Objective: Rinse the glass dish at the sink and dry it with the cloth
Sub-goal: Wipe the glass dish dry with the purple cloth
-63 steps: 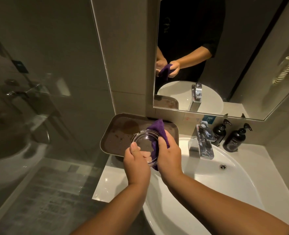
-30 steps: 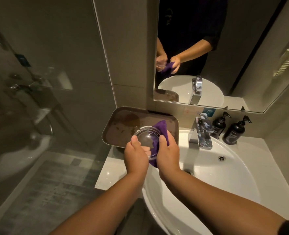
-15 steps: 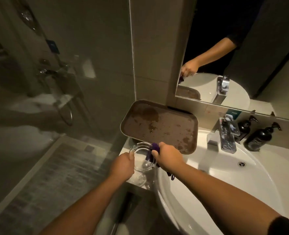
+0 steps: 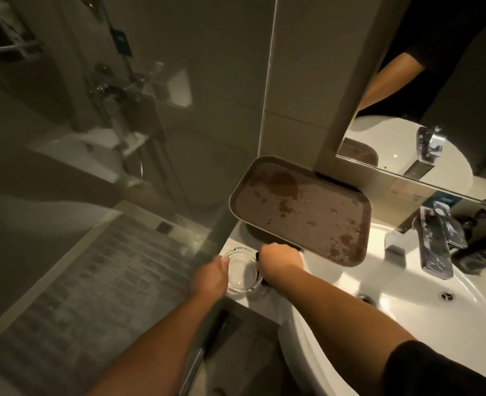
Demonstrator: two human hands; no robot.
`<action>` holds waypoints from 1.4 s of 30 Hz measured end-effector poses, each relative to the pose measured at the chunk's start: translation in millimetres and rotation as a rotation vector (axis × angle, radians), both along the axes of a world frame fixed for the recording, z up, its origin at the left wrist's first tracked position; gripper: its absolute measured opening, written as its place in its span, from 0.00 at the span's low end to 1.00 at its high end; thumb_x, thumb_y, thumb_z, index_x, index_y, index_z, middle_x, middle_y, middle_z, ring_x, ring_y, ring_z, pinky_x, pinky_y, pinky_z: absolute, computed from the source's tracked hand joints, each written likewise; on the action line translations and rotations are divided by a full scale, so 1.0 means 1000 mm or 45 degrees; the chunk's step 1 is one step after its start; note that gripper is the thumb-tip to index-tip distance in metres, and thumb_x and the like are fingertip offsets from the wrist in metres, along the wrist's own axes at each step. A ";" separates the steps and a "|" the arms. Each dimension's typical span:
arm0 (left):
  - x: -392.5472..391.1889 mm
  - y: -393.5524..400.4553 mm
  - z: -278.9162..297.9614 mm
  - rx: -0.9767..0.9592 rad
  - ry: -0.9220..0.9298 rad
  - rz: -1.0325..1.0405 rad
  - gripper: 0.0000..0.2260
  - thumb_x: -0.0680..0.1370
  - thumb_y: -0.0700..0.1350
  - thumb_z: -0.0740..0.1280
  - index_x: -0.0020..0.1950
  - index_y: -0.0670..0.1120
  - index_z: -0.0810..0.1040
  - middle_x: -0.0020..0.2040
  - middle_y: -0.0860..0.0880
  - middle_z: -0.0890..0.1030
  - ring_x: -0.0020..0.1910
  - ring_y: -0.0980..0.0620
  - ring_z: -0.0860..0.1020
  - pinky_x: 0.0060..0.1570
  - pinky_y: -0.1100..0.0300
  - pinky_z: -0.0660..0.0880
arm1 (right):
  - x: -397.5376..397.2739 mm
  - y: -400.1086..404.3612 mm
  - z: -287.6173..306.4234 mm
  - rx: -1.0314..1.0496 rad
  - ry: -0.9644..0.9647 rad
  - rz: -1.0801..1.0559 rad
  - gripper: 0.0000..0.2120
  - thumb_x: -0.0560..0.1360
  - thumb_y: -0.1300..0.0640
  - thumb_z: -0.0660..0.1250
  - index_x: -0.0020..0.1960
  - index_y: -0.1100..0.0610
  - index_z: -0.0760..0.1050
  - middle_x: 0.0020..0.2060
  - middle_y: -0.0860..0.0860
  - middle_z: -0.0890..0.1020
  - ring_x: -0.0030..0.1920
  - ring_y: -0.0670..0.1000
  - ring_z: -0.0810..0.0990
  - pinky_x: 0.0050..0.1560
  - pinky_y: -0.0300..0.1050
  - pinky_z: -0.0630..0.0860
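A person's left hand [image 4: 209, 278] grips the near-left rim of a clear glass dish [image 4: 243, 272] low in the centre of the frame, where the dish sits at, or just above, the white counter [image 4: 237, 237] left of the sink [image 4: 407, 295]; contact with the surface cannot be confirmed. The right hand [image 4: 280, 260] is closed at the dish's far-right edge, with only a dark sliver of the cloth [image 4: 257, 255] showing at its knuckles; whether those fingers pinch the rim as well as the cloth cannot be told. A brown tray [image 4: 301, 207], blotched with wet marks, juts over the counter just beyond the hands, and the tap [image 4: 433, 247] stands at the right of the frame with no water seen running.

The step in hand appears to be the close of drying, with the dish being put down on the counter corner. The next move would call for a gentle release, the dish kept clear of the counter's left edge and of the overhanging tray, and the cloth drawn away without dragging the glass.
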State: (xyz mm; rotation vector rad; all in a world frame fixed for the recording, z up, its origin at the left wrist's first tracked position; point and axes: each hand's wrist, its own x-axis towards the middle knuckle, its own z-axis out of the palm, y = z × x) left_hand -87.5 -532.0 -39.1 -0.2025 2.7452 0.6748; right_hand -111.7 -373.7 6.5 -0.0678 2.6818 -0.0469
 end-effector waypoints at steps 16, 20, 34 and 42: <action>-0.011 -0.006 -0.028 -0.120 -0.061 -0.020 0.19 0.84 0.53 0.47 0.69 0.47 0.68 0.57 0.42 0.82 0.56 0.40 0.80 0.52 0.51 0.75 | -0.015 -0.011 -0.026 0.117 -0.054 0.047 0.12 0.77 0.56 0.68 0.60 0.54 0.77 0.48 0.54 0.84 0.44 0.56 0.84 0.50 0.53 0.82; -0.013 -0.007 -0.030 -0.146 -0.066 -0.036 0.19 0.85 0.52 0.47 0.71 0.48 0.66 0.56 0.43 0.82 0.54 0.41 0.80 0.50 0.51 0.75 | -0.017 -0.010 -0.023 0.088 -0.063 0.020 0.11 0.79 0.54 0.66 0.60 0.55 0.78 0.48 0.53 0.83 0.43 0.54 0.82 0.53 0.51 0.80; -0.013 -0.009 -0.032 -0.146 -0.051 -0.066 0.18 0.85 0.51 0.48 0.71 0.48 0.66 0.55 0.43 0.82 0.53 0.42 0.80 0.49 0.51 0.76 | -0.013 -0.006 -0.005 0.020 -0.135 0.001 0.11 0.79 0.55 0.65 0.60 0.57 0.77 0.51 0.55 0.83 0.47 0.55 0.82 0.52 0.48 0.79; -0.015 -0.008 -0.034 -0.131 -0.074 -0.073 0.18 0.85 0.50 0.48 0.72 0.47 0.65 0.57 0.42 0.82 0.56 0.41 0.80 0.51 0.51 0.75 | -0.003 0.008 0.016 -0.103 -0.114 -0.071 0.10 0.78 0.57 0.65 0.58 0.58 0.79 0.50 0.56 0.83 0.44 0.55 0.79 0.49 0.47 0.77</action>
